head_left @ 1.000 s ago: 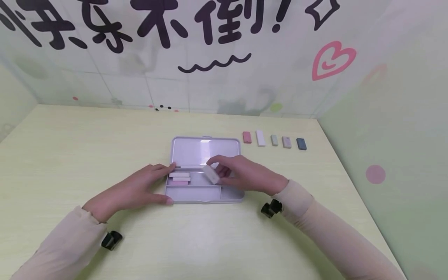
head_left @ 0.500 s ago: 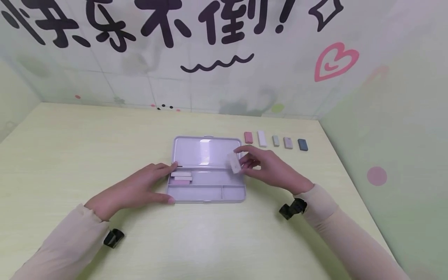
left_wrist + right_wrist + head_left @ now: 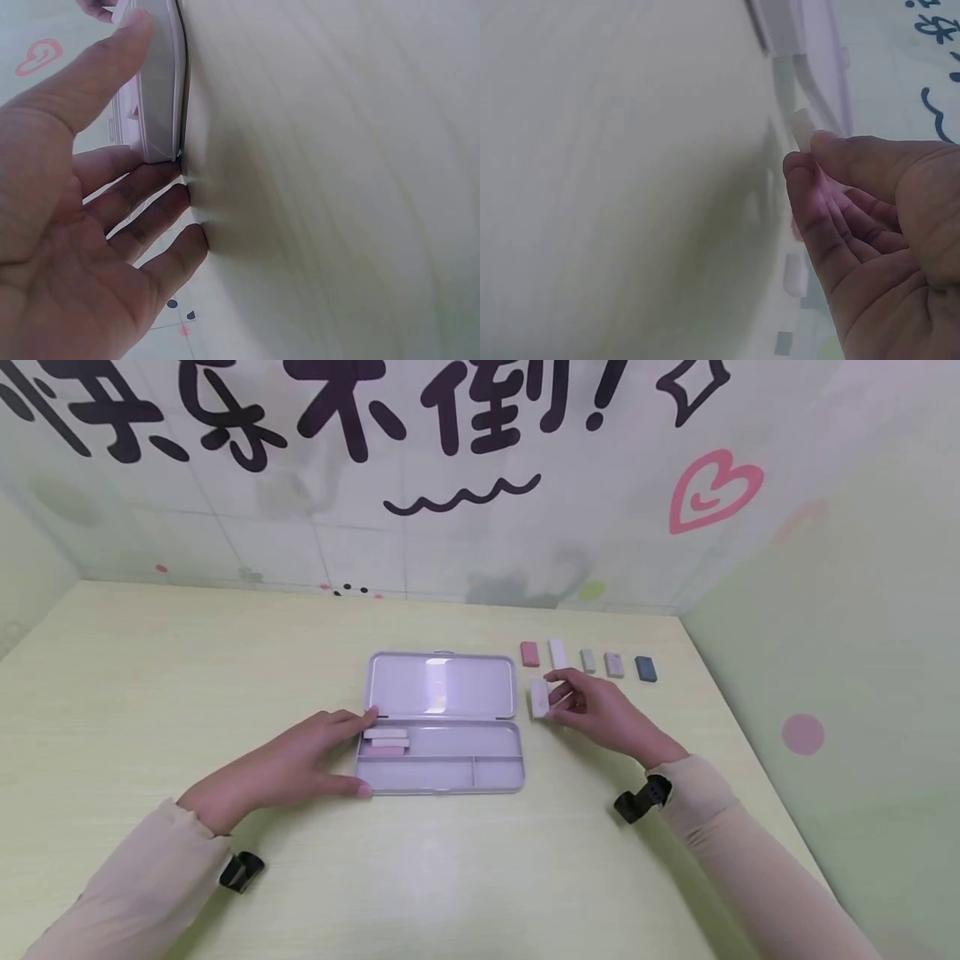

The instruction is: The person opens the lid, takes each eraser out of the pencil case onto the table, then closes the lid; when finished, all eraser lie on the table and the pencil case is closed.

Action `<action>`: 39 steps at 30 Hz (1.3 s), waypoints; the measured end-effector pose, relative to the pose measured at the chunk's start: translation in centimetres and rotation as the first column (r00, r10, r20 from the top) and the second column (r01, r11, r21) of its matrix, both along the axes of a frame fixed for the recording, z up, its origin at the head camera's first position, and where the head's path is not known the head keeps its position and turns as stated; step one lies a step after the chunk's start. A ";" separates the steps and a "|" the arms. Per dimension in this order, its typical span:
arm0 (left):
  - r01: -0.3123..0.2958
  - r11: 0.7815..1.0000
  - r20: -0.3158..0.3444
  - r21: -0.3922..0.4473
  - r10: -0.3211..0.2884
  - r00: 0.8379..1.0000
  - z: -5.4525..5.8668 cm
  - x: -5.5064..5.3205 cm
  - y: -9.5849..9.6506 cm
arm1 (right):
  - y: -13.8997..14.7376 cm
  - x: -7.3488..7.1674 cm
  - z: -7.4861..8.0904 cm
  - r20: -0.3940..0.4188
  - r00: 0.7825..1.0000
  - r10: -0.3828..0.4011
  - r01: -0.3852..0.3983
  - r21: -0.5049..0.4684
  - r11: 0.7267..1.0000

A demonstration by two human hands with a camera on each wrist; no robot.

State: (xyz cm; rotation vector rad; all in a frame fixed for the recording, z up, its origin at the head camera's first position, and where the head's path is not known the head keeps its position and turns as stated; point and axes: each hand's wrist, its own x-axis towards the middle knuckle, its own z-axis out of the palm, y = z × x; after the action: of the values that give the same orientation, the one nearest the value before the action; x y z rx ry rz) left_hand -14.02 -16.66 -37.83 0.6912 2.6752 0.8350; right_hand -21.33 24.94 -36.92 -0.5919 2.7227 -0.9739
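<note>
A pale purple pencil case lies with its lid folded back. My left hand rests against the case's left end, thumb near the front corner and index finger by the hinge. In the left wrist view those fingers look fairly straight, touching the case wall. Between thumb and fingers my right hand pinches a white eraser, just right of the lid. Inside the case's rear compartment, at the left, sit white erasers and a pink one. The front compartments hold nothing visible.
Behind the right hand runs a row of small erasers: a red one, a white one, a grey-green one, a greyish-purple one and a dark blue one. Walls bound the table behind and on the right.
My right hand has carried the white eraser from over the case's rear compartment rightward, past the case's right edge, to the table in front of the eraser row. The left hand stays put.
</note>
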 end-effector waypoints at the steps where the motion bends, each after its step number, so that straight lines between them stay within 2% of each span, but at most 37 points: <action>1: 0.001 1.000 0.001 0.003 -0.001 1.000 0.0 0.0 0.0 | 0.1 -0.1 -0.2 0.003 1.000 -0.001 0.001 0.002 1.000; 5: 0.006 1.000 -0.002 0.006 -0.006 1.000 0.0 0.0 0.0 | 0.4 -0.6 -0.8 0.000 1.000 0.010 -0.010 0.010 1.000; 17: 0.003 1.000 0.006 0.005 -0.003 1.000 0.1 0.0 0.1 | 0.7 -1.7 -1.4 0.040 0.999 0.031 -0.032 0.028 0.999; 23: -0.004 1.000 0.012 0.002 0.004 1.000 0.0 0.0 0.0 | 0.7 -1.9 -1.5 0.057 0.997 0.050 -0.051 0.014 0.999; 39: -0.001 1.000 0.012 -0.004 0.001 1.000 0.0 -0.1 0.1 | 0.6 -2.1 -1.5 0.089 0.996 0.031 -0.033 0.028 0.999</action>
State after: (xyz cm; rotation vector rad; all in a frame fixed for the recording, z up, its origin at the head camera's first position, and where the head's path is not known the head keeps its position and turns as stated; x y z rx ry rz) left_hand -14.14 -16.61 -37.84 0.6820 2.6655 0.8312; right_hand -23.40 25.52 -38.41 -0.5714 2.6371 -0.9279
